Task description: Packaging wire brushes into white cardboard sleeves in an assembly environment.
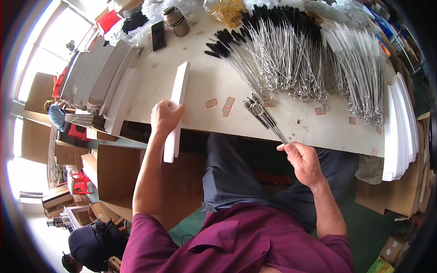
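Note:
My left hand point(166, 119) is closed around a long, narrow white box point(180, 86). The box stretches across the table's front edge, its near end hanging over. In my right hand point(304, 163), thumb and fingers pinch the near end of a small bundle of wire brushes point(264, 116). Dark bristles and a metal loop show at the bundle's far end, which points up and left over the table edge. Beyond it lies a large pile of black-bristled wire brushes point(291, 63) with ring ends toward me. White-bristled wire brushes point(357, 73) lie to its right.
White boxes point(93, 75) are stacked at the table's left, and more white strips point(400, 132) at its right edge. A phone point(158, 36) and a metal flask point(176, 22) stand far left. Cardboard boxes point(119, 175) sit below. Another person point(93, 245) is at lower left.

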`<state>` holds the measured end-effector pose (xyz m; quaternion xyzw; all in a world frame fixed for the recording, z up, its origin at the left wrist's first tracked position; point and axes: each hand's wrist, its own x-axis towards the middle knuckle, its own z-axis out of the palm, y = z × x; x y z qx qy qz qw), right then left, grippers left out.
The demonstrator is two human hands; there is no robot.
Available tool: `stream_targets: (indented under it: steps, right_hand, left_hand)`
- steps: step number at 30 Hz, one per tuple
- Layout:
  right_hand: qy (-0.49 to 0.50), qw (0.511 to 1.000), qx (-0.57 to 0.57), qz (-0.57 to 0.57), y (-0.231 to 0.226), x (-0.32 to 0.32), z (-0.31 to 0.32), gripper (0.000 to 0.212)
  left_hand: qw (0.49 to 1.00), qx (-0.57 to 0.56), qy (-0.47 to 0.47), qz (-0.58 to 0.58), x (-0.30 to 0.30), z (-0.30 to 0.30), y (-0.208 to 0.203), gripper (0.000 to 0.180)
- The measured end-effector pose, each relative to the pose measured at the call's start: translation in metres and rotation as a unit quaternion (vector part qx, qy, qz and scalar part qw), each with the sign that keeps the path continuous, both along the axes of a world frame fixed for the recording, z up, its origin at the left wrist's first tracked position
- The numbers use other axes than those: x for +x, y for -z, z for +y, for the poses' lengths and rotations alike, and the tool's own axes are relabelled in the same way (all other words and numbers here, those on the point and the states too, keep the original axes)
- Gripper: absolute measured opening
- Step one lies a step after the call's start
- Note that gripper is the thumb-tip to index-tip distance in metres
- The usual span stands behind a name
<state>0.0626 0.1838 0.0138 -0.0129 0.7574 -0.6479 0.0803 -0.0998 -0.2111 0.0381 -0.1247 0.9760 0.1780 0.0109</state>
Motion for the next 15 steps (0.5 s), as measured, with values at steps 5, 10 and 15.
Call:
stream_targets:
  steps: [5, 10, 15]
  right_hand:
    - [-0.032, 0.999, 0.013, -0.023, -0.005, 0.007, -0.008, 0.032]
    - [-0.055, 0.998, 0.037, -0.016, -0.01, 0.014, -0.02, 0.034]
    - [-0.064, 0.997, 0.027, -0.021, -0.012, 0.023, -0.031, 0.034]
  left_hand:
    - [0.751, 0.66, 0.013, -0.011, 0.001, 0.001, 0.001, 0.06]
    - [0.627, 0.779, 0.009, 0.002, 0.001, 0.036, 0.013, 0.076]
    - [0.601, 0.799, 0.007, 0.036, -0.006, 0.054, 0.037, 0.055]
